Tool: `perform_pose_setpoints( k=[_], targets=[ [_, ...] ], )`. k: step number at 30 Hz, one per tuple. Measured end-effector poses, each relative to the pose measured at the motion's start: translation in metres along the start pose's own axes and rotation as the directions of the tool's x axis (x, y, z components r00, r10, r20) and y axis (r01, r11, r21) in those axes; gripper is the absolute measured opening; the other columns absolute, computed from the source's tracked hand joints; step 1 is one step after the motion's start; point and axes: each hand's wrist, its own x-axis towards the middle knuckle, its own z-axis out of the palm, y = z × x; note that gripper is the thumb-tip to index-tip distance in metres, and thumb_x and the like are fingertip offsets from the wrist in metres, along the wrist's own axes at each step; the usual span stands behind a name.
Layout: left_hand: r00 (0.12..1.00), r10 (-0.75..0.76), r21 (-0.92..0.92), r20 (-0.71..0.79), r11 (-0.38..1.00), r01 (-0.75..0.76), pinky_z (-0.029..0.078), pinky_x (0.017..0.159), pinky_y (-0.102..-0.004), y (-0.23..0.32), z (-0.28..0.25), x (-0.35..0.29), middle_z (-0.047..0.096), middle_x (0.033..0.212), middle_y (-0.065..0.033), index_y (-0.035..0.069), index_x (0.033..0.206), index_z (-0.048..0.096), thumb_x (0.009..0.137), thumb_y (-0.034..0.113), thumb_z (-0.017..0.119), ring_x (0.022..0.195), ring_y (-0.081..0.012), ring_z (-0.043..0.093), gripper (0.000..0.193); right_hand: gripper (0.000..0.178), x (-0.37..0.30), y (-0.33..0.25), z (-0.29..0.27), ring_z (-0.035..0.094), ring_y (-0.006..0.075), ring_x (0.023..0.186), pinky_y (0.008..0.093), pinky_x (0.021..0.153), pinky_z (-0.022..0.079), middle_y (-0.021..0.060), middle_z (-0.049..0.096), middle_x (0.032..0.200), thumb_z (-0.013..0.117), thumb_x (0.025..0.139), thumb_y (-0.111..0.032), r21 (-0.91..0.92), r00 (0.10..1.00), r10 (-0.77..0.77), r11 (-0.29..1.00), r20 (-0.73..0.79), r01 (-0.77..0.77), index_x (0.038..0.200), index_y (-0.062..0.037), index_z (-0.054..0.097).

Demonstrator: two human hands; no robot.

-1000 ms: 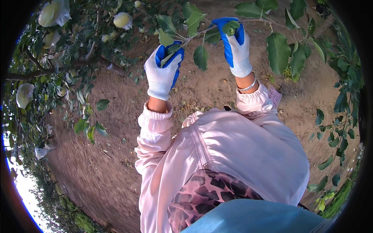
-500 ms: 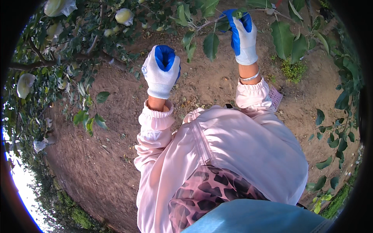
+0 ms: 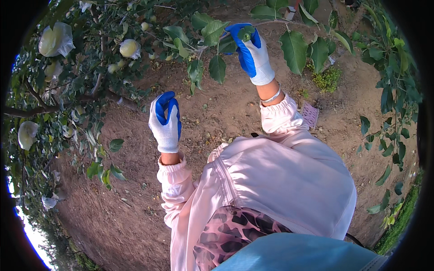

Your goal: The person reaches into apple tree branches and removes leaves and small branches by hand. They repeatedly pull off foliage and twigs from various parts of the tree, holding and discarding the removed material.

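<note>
Gripping a small green fruit (image 3: 247, 33) at 12 o'clock, the right hand (image 3: 251, 53) pinches it between gloved fingertips on a leafy branch (image 3: 199, 43). Left hand (image 3: 166, 121), at 10 o'clock of centre, hangs apart from the branch, fingers loosely curled, holding nothing. Bagged fruit (image 3: 55, 39) sits at 10 o'clock, well apart.

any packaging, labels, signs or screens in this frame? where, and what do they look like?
No labels, signs or screens.
Bagged fruit: upper left in the tree, round, yellow-green in a clear wrap.
Second bagged fruit: right of it, smaller, pale yellow.
Third bagged fruit: left edge, pale, whitish wrap.
Pink grid-patterned flat piece: on the soil by the right sleeve; kind unclear.
</note>
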Motion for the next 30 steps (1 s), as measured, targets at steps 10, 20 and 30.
perform_pose_setpoints(
  k=[10,20,30],
  targets=[
    [0.981,0.155,0.157,0.114,0.973,-0.171,0.05,0.077,-0.0382,0.008,0.029,-0.019,0.064,0.095,-0.014,0.004,0.096,0.066,0.076,0.025,0.074,0.086,-0.0337,0.062,0.03,0.03,0.015,-0.016,-0.006,0.063,0.0178,0.081,0.0337,0.069,0.054,0.0095,0.066,0.1,0.059,0.094,-0.022,0.074,0.992,0.125,0.989,0.001,-0.125,0.117,-0.003,0.059],
    [0.906,-0.361,-0.209,-0.219,0.925,0.318,0.049,0.07,-0.0261,-0.016,-0.019,-0.1,0.063,0.083,-0.0039,-0.001,0.096,0.063,0.081,0.012,0.07,0.075,-0.0096,0.057,0.021,0.028,0.026,0.02,0.039,0.062,0.015,0.074,0.029,0.066,0.053,0.0084,0.068,0.096,0.056,0.096,-0.026,0.088,0.946,0.223,0.964,0.235,-0.249,0.114,-0.0042,0.063],
    [0.858,-0.416,-0.291,-0.3,0.897,0.333,0.044,0.06,-0.0222,-0.025,-0.073,-0.158,0.057,0.075,0.0007,-0.002,0.086,0.059,0.085,0.014,0.07,0.068,-0.0048,0.051,0.019,0.025,-0.106,0.054,0.16,0.06,0.0081,0.084,0.0224,0.068,0.051,0.0056,0.062,0.1,0.054,0.096,-0.012,-0.271,0.3,0.49,0.789,0.818,-0.551,0.119,-0.0032,0.055]
  ],
)
